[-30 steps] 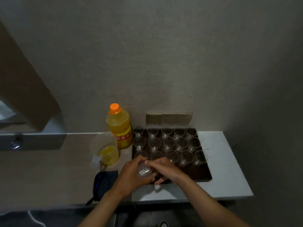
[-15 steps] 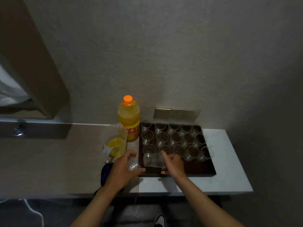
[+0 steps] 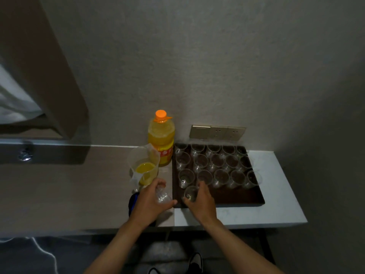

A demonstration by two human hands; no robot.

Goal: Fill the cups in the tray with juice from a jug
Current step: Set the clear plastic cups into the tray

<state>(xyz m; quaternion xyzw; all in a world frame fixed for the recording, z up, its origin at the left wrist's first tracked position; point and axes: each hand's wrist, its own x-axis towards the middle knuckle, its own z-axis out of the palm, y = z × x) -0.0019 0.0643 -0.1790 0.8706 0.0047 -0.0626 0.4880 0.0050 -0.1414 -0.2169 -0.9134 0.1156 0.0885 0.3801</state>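
One dark tray (image 3: 237, 200) lies on the white end of the counter (image 3: 276, 204), its far edge close to the wall under one switch plate (image 3: 217, 132). Standing cups (image 3: 203, 161) in the tray: three rows of five, fifteen counted, all clear, upright, mouths up, no juice visible in any. A sixteenth cup, the single cup (image 3: 191, 192), is at the tray's near-left corner in front of the first row, upright with its mouth upward and its long axis vertical; whether its base touches the tray cannot be told. The right hand (image 3: 201, 200) grips this cup, fingers curled round its side. The left hand (image 3: 151, 200) is just left of the tray's edge, fingers curled round a short stack of cups (image 3: 162, 195) — the number in the stack cannot be counted; the stack lies tilted, its long axis running roughly from the palm toward the tray. One jug (image 3: 144, 165), clear plastic and upright, stands on the counter left of the tray with yellow juice in its lower part; its spout side is turned toward the near left. One juice bottle (image 3: 161, 139) with an orange cap stands upright behind the jug, just beside the tray's far-left corner. One dark pouch (image 3: 132, 200) lies on the counter, largely hidden by the left hand.
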